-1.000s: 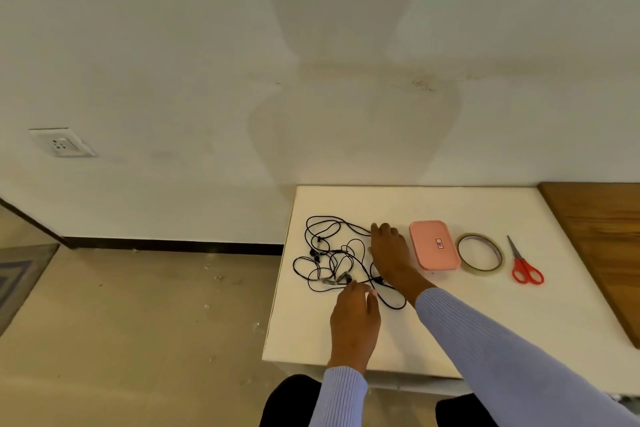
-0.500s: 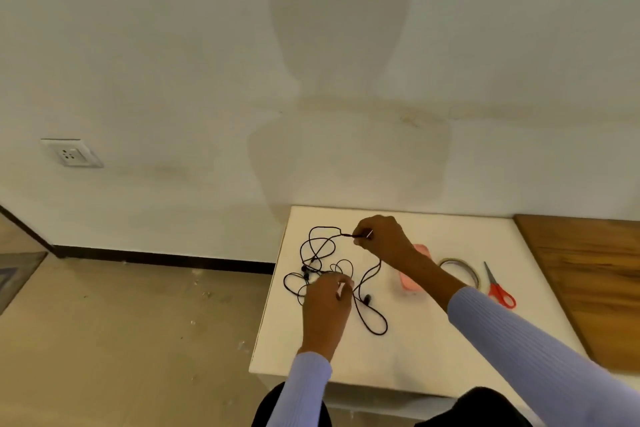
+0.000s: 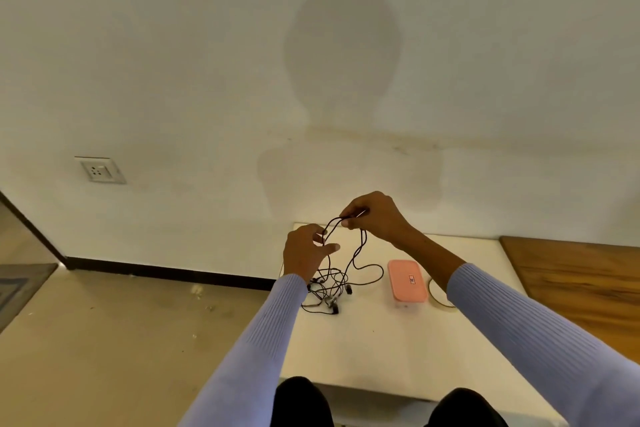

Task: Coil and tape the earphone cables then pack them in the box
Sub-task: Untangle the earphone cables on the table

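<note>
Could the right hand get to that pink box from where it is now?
Probably yes. The pink box lies lid on, on the white table just below the right hand, with nothing between them. But that hand is pinching the black earphone cable, so it would likely need to let go first.

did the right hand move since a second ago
Yes. The right hand has lifted off the white table beside the pink box, pinching the earphone cable.
</note>
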